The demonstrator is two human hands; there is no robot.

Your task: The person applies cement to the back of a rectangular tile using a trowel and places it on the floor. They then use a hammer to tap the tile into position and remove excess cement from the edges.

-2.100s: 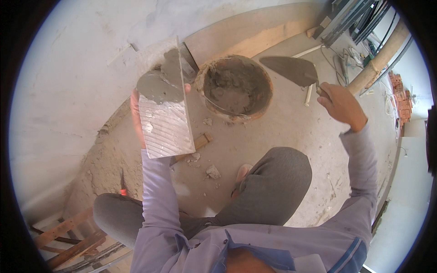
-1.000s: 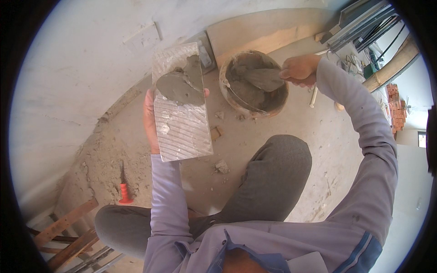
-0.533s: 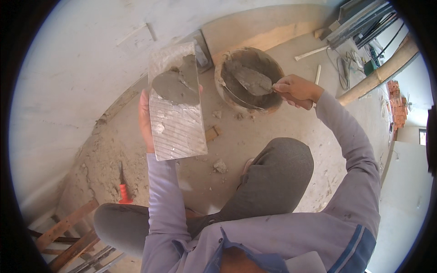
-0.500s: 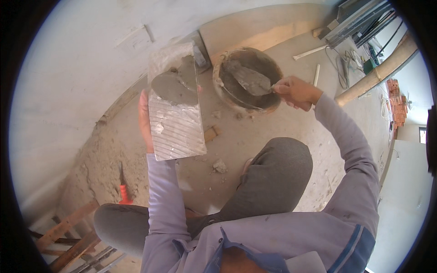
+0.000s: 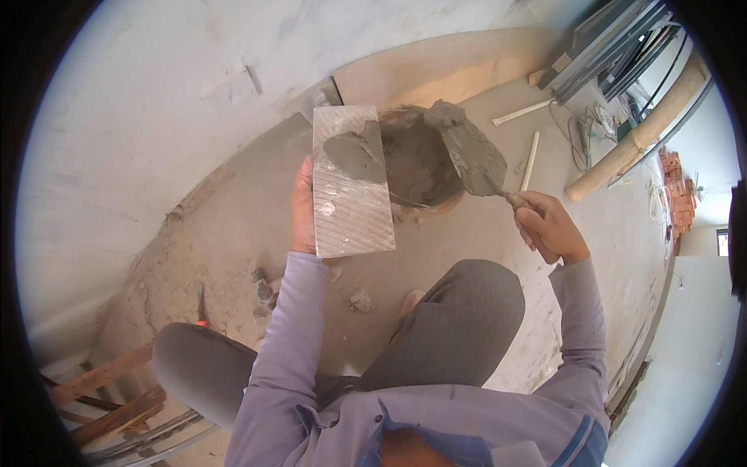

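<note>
Monitoring remotely, I log the left grip (image 5: 303, 210) clasping the tile (image 5: 354, 222) above the floor (image 5: 482, 233). The right grip (image 5: 554, 227) wraps the trowel (image 5: 476, 159), its blade, mortar (image 5: 446, 113) at the tip, over the bucket (image 5: 445, 204) near the floor's wall-side edge.

One tile (image 5: 354, 214), one trowel (image 5: 484, 167)

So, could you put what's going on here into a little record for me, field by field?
Left hand: holds a pale rectangular ridged tile
On the tile: smooth grey mortar patch, toward its far end
Right hand: grips a pointed metal trowel by its handle
On the trowel: thick grey mortar clump at the tip
Container: round brown bucket holding grey mortar, partly hidden by tile and trowel
By the wall: long tan wooden board
Far right: stacked red bricks
</note>
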